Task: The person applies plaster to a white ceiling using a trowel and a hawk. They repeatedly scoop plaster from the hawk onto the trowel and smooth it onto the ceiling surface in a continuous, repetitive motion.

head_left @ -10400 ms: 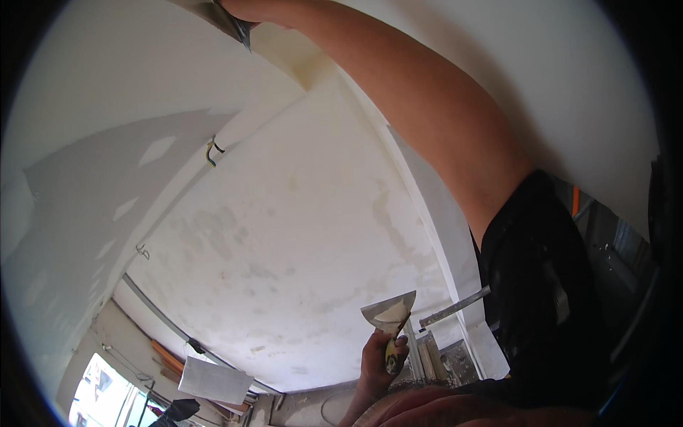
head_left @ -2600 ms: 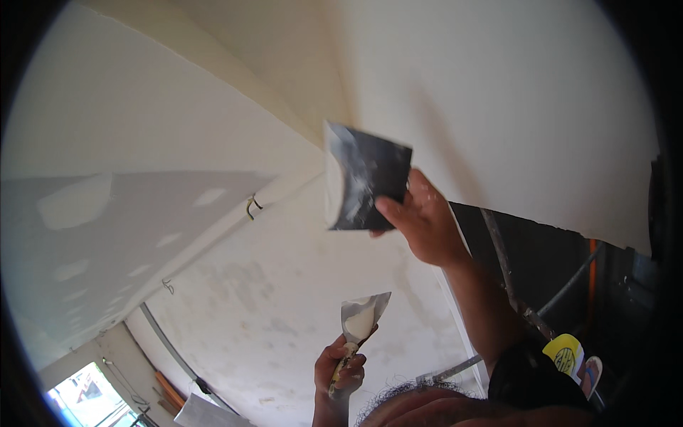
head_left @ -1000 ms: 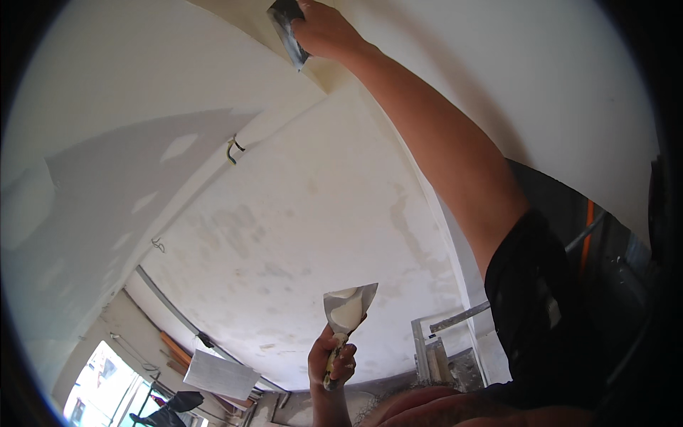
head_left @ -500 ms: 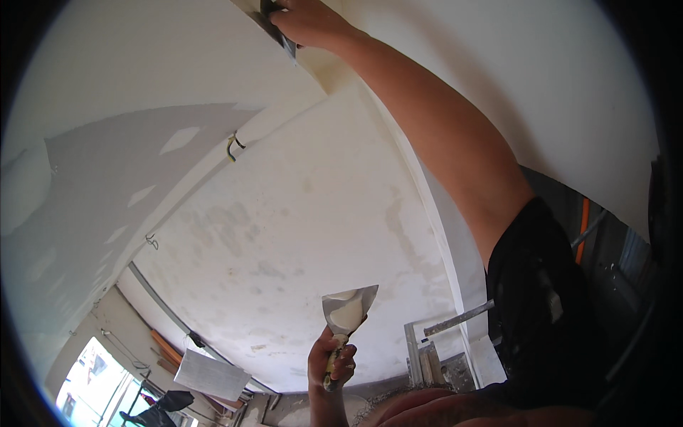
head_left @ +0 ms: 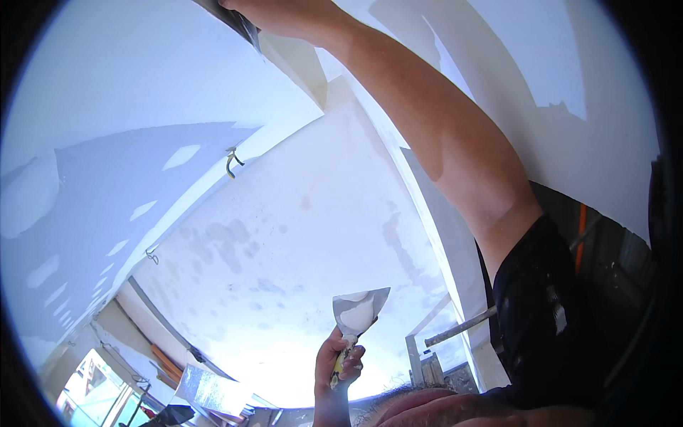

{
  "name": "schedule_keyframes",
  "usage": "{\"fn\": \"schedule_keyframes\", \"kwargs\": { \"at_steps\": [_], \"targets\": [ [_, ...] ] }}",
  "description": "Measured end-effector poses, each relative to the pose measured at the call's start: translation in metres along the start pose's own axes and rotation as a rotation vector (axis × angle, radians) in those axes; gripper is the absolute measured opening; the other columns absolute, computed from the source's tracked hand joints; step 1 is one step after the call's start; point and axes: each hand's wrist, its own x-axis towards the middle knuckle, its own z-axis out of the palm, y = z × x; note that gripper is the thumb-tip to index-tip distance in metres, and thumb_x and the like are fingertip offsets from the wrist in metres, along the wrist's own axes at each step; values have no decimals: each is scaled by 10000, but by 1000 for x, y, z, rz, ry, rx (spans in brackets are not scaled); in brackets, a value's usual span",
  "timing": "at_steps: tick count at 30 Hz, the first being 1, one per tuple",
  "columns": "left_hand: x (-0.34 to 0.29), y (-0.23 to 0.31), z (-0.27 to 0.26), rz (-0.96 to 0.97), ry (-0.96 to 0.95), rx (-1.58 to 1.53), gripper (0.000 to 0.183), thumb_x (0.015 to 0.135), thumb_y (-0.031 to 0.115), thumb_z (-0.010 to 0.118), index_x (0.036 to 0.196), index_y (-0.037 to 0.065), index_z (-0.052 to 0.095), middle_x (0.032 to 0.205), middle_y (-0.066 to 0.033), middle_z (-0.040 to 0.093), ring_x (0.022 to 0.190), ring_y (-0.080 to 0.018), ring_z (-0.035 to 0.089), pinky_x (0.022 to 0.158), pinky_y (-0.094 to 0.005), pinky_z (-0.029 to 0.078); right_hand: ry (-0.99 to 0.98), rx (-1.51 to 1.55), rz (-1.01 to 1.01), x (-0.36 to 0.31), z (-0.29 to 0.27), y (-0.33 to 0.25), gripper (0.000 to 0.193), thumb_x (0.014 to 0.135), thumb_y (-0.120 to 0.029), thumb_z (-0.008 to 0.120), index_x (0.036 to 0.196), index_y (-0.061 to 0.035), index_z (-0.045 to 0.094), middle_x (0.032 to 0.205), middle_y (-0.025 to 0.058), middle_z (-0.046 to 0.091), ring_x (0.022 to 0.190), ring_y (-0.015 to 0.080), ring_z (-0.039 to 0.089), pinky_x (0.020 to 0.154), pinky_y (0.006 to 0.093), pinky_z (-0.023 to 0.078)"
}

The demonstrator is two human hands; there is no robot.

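Note:
My right hand is stretched overhead at the upper frame edge, closed round a wide scraper. That tool's metal blade lies along the ceiling near the edge of a recess; its upper part is cut off by the frame. Low in the middle, my left hand grips the handle of a putty knife, blade upward. A thick smear of white filler sits on that blade. Bare wires poke out where ceiling and wall meet.
The ceiling has a grey panel with white filled patches. The pale wall shows damp-looking blotches. A metal bar and frame stand by my right sleeve. At lower left are a bright window opening and a light sheet.
My right hand and its scraper have shifted left and up in view, partly past the top edge. The left hand sits slightly farther right. Light on the surfaces has turned brighter and bluer.

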Motion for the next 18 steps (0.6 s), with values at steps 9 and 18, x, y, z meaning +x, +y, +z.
{"fn": "schedule_keyframes", "kwargs": {
  "at_steps": [9, 18],
  "targets": [
    [3, 3, 4, -61, -56, 40, 710, 926, 41, 426, 1592, 72, 181, 1611, -287, 282, 613, -164, 515, 352, -239, 465, 77, 46, -197, 1, -20, -54, 452, 983, -296, 500, 1074, 95, 708, 1083, 299, 712, 991, 414, 691, 932, 469, 513],
    [0, 9, 11, -124, -104, 18, 708, 928, 31, 436, 1594, 101, 205, 1618, -274, 276, 624, -165, 499, 361, -245, 473, 375, -578, -762, 38, -11, -92, 311, 979, -138, 492, 942, 84, 706, 963, 286, 709, 941, 404, 706, 883, 456, 559]
  ]
}}
